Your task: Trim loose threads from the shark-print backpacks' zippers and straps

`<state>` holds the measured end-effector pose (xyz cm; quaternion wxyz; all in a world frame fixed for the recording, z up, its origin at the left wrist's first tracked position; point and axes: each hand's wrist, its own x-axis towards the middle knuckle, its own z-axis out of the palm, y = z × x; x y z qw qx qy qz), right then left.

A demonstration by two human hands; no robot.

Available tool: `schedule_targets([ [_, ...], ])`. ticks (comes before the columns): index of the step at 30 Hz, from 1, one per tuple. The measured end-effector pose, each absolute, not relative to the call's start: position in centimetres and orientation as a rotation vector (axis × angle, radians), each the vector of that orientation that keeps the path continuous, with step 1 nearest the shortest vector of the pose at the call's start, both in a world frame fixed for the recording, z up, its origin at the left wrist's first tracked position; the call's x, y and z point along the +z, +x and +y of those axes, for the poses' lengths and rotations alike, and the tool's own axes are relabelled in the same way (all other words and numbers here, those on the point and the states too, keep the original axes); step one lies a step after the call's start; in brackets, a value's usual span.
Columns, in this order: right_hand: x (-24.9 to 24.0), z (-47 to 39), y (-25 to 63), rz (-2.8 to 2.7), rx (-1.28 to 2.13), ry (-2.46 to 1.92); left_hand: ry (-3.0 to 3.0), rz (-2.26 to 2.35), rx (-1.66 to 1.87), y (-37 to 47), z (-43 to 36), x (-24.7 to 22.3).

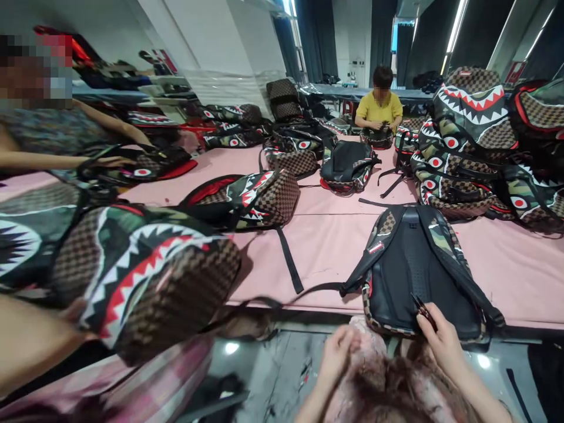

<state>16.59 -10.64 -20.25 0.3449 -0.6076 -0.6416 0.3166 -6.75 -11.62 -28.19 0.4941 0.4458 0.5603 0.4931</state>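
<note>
A backpack (pixel 412 258) lies back panel up at the table's front edge, its padded black straps spread to both sides. Over its lower end, my right hand (pixel 440 338) is closed around small dark thread snips (pixel 422 308), their pointed blades aimed up and left. My left hand (pixel 339 352) is below the table edge, above my lap, apart from the backpack. Its fingers are curled together; whether anything is between them is hidden.
To the left, a co-worker's arm (pixel 35 341) reaches to a shark-mouth backpack (pixel 150 276). More backpacks (pixel 462 158) are piled at the right. Across the pink table (pixel 326 241), a person in yellow (pixel 379 108) handles another bag, and another person works at far left.
</note>
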Motion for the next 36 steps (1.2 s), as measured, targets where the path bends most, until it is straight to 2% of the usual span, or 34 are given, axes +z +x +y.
schedule_targets([
  [5, -20.7, -11.9, 17.3, -1.731, 0.819, -1.696, 0.905, 1.384, 1.280, -10.1, -5.6, -28.4],
  [11, -20.8, -11.3, 15.2, -1.701, 0.763, -1.583, 0.937, 1.099, 1.007, -10.6, -1.7, -27.7],
  [18, -19.7, -10.2, 13.0, -1.555, 0.831, -1.416, 1.060, 0.936, 1.069, -8.1, -4.6, -22.7],
  [22, -19.0, -10.0, 13.5, -1.628, 0.686, -1.304, 1.118, 0.937, 1.158, -5.6, -7.0, -20.1],
  [36, -17.8, -9.7, 16.1, -2.139, 0.431, -1.165, 1.303, 1.134, 1.169, -4.1, -9.4, -20.4],
])
